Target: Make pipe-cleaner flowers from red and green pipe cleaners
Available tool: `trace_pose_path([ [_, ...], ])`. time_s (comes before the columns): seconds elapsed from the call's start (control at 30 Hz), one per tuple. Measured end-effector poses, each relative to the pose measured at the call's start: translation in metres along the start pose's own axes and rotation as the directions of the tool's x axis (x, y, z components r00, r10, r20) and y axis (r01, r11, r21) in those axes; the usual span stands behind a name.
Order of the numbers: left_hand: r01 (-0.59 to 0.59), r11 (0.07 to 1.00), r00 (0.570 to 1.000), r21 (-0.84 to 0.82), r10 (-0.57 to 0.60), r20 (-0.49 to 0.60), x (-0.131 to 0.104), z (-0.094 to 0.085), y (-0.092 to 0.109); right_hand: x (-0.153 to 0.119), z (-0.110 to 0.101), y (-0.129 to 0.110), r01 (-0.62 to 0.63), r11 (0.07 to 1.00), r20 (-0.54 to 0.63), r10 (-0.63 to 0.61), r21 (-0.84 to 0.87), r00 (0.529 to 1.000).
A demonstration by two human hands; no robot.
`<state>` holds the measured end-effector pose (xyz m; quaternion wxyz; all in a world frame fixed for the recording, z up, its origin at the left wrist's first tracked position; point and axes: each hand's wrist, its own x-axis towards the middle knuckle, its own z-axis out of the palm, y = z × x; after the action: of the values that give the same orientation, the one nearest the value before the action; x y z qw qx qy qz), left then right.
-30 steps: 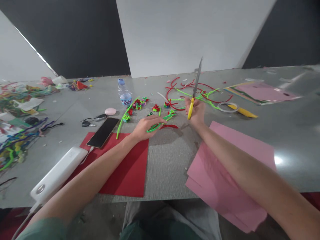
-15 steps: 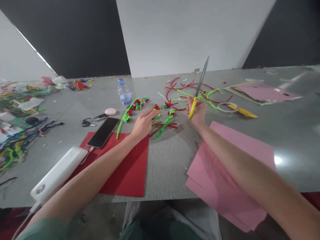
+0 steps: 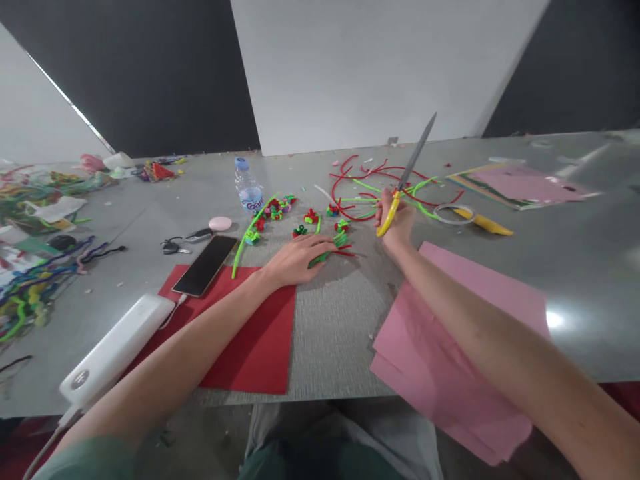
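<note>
At far left on the counter (image 3: pixel 165 360), tangled multicoloured pipe cleaners (image 3: pixel 25 307). Next, a white power bank (image 3: pixel 117 347) with a cable, then keys (image 3: pixel 173 247) and a black phone (image 3: pixel 206 265), partly over a red sheet (image 3: pixel 255 340). Just beyond, a pink oval (image 3: pixel 220 223) and a water bottle (image 3: pixel 249 190). To its right, small red-and-green twisted pieces (image 3: pixel 274 210). Near these, the left hand (image 3: pixel 295 259), palm down with fingers slightly bent over green and red pipe cleaners (image 3: pixel 341 239) on the counter; impossible to tell whether gripping or only covering them. Farther right, the right hand (image 3: pixel 400 228), closed around yellow-handled scissors (image 3: pixel 417 155), blades together and angled up above loose red and green pipe cleaners (image 3: pixel 357 215). Nearer the front edge, pink sheets (image 3: pixel 435 373) under the right forearm. At right, a clear ring (image 3: pixel 436 213) against a yellow tool (image 3: pixel 485 223), then stacked coloured paper (image 3: pixel 525 183).
</note>
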<state>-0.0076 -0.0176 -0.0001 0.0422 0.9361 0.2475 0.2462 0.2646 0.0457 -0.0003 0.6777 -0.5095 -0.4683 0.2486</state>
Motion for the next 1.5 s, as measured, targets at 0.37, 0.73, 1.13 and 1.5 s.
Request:
trace_pose_path([
  [0.37,0.189,0.980,0.981,0.058,-0.185,-0.058,-0.003,0.009,-0.013,-0.001,0.002,0.001,0.019,0.997,0.125,-0.009,-0.079,0.992],
  [0.73,0.158,0.984,0.980,0.078,-0.147,-0.130,-0.001,0.006,-0.007,-0.004,0.007,0.011,0.171,0.942,0.374,-0.053,-0.289,0.926],
  [1.13,0.151,0.986,0.981,0.069,-0.141,-0.135,0.000,0.005,-0.006,-0.011,0.006,0.002,0.309,0.881,0.468,-0.116,-0.360,0.876],
  [1.5,0.165,0.984,0.980,0.073,-0.155,-0.122,0.001,0.004,-0.004,-0.015,0.006,-0.008,0.316,0.901,0.496,-0.136,-0.298,0.857],
])
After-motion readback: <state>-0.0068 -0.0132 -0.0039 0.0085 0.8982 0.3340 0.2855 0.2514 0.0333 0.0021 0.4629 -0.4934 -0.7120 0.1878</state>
